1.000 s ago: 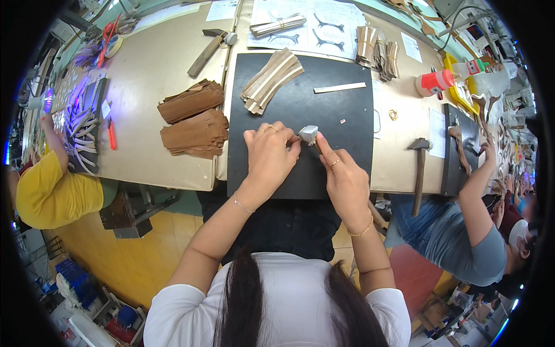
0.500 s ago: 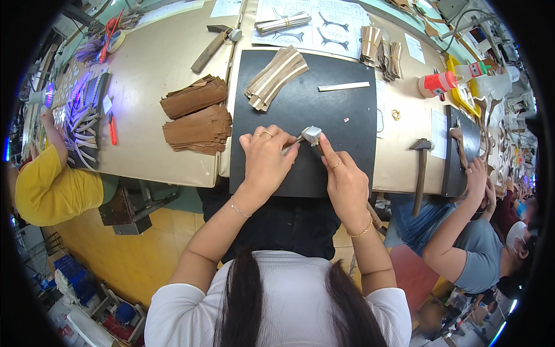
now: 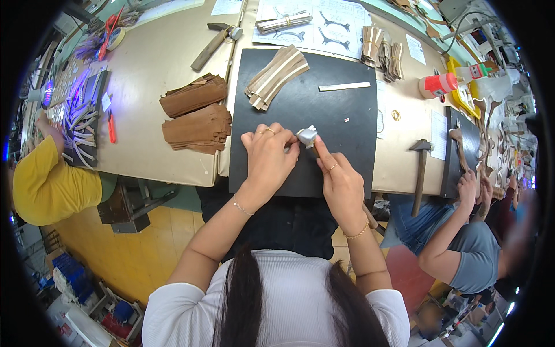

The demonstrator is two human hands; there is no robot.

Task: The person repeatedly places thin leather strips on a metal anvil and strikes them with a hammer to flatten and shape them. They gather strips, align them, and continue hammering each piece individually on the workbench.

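Head view | left hand [image 3: 267,156], right hand [image 3: 341,182] both grip grey piece [image 3: 307,136] | long axis unclear

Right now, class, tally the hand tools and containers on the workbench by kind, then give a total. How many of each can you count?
Hammers: 2, one at the top and one at the right edge of the bench
Glue bottles: 2, one orange-capped and one white behind it
Red-handled tools: 2, scissors and a small cutter
Total: 6
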